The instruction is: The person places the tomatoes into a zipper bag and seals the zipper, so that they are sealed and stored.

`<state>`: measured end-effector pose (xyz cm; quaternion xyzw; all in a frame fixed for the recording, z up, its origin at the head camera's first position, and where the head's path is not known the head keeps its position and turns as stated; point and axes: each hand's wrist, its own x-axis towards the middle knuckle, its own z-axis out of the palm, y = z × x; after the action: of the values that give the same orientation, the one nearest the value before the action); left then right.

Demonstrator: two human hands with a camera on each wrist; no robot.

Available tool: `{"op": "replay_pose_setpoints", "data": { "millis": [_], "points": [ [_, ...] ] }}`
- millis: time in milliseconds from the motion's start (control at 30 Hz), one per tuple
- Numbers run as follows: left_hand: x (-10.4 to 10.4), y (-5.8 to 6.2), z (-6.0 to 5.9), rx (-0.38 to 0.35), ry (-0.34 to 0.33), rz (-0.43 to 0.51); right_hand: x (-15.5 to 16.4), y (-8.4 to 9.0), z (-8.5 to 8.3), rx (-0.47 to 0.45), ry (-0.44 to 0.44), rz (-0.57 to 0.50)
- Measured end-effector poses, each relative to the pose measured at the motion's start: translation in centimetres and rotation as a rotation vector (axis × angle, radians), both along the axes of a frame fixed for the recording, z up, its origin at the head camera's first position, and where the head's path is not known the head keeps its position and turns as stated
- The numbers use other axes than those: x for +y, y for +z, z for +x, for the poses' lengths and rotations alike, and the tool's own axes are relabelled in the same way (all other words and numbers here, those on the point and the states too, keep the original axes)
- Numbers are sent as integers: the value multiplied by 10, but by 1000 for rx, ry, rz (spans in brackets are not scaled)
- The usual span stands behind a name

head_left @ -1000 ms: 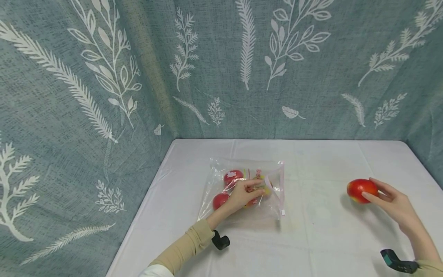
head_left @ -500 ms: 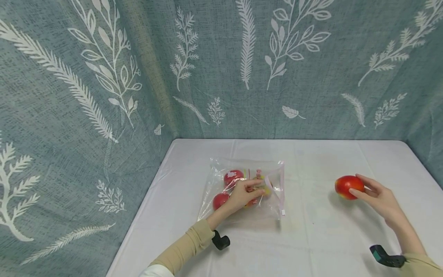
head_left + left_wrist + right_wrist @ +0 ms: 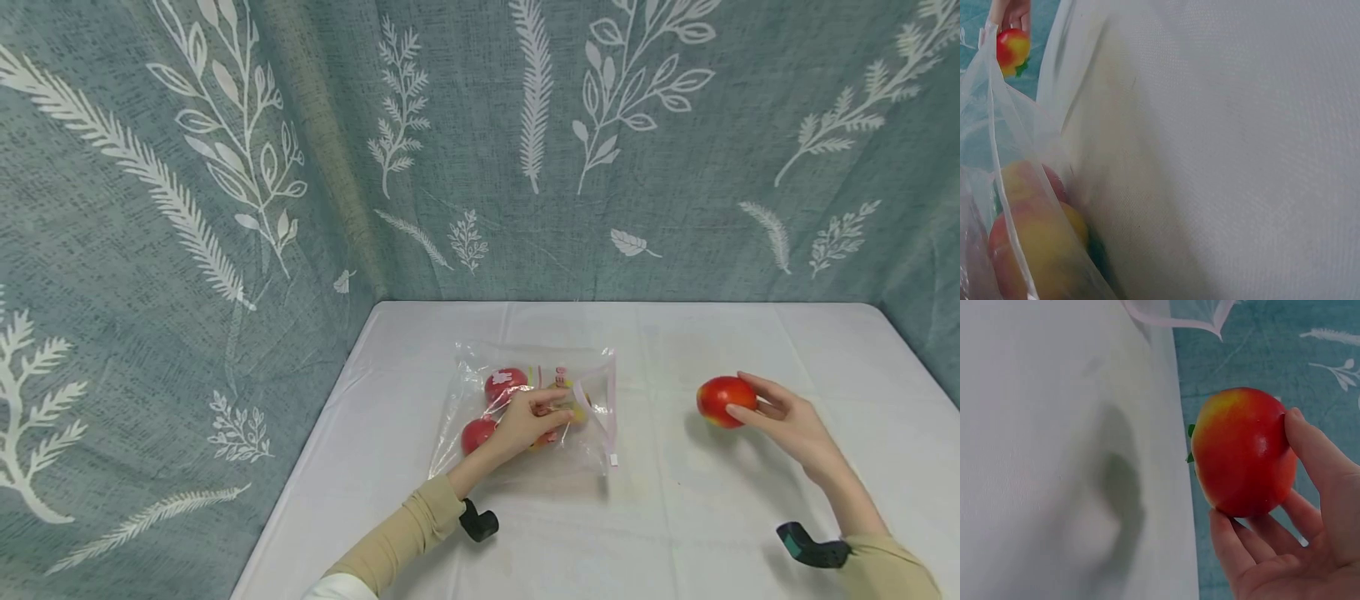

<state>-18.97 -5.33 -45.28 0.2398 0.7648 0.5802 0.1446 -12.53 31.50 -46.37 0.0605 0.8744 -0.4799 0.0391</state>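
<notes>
My right hand (image 3: 787,421) holds a red-and-yellow fruit (image 3: 726,402) between thumb and fingers, raised over the table. In the right wrist view the fruit (image 3: 1244,453) is smooth and rounded like a mango, with small green leaf tips at its far end. A clear zip bag (image 3: 450,454) lies on its side with several red and yellow fruits (image 3: 506,385) inside. My left hand (image 3: 528,423) pinches the bag's upper layer near its pink-edged mouth, which gapes toward the right hand. The left wrist view shows yellow-red fruits (image 3: 1041,244) through the plastic.
A white cloth covers the table (image 3: 712,517). Blue-green curtains (image 3: 480,150) with white leaf prints hang behind it and at both sides. Black wrist cameras (image 3: 478,522) sit at both cuffs.
My right hand has moved left with the fruit, closer to the bag's mouth. The left hand and the bag have stayed in place.
</notes>
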Motion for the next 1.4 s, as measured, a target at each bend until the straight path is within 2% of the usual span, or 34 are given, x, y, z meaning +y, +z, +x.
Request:
{"op": "replay_pose_setpoints", "data": {
  "millis": [633,867,1200,1400],
  "points": [
    [-1,-1,-1,-9,-14,7,-22,-3,-8,9,43,-16],
    [1,-28,-14,-3,1,-3,-30,-5,-11,12,56,-21],
    [1,-28,-13,16,14,17,-47,-6,-16,37,85,-37],
    [1,-28,-12,21,19,-3,-55,-9,-18,57,107,-24]
  ]
}}
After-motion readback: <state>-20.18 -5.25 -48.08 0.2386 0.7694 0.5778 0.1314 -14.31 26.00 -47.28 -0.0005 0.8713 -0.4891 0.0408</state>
